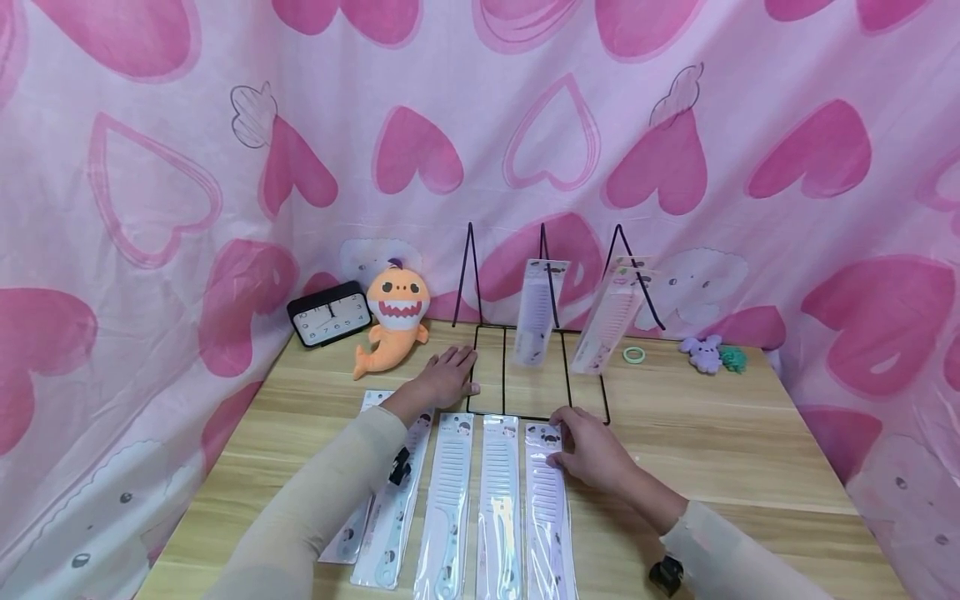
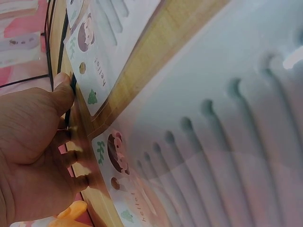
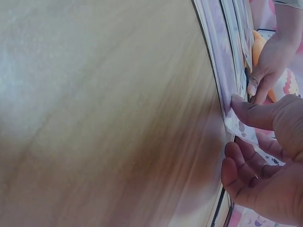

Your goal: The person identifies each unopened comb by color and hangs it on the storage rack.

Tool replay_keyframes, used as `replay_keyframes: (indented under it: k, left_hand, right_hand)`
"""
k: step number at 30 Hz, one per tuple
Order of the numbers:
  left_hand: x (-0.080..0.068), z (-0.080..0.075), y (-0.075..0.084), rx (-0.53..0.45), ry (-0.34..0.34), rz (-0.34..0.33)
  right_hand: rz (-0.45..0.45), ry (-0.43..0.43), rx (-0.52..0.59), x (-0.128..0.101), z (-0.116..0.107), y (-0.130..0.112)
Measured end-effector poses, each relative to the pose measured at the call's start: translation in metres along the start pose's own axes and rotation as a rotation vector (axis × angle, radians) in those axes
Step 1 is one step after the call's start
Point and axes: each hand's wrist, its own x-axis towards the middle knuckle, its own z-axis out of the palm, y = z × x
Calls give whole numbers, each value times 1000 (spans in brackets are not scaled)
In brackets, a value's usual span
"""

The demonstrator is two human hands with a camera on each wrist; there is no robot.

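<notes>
A black wire rack stands at the back middle of the wooden table. Two packaged combs hang on it, one white and one pink. Several packaged combs lie in a row at the front. My left hand lies flat on the table at the rack's front left corner, and its thumb touches the base wire. My right hand pinches the top end of the rightmost purple comb package, with the thumb on top and the fingers curled underneath.
A black clock and an orange shark plush sit at the back left. A green tape ring, a purple toy and a green toy lie back right. A pink heart curtain encloses the table.
</notes>
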Motion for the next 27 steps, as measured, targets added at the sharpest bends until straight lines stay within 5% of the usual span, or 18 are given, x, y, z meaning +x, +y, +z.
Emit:
replay_keyframes:
  k: [12,19,27]
  left_hand:
    - [-3,-1,3,-11,7,4]
    - [-26,-20,22,7,3,4]
    - [-32,-22,25,38,13,5]
  right_hand:
    - [4,23,183,-4,-5,0]
    - [29,26,366,-3,-14,2]
    - [21,82,464,-2,-25,5]
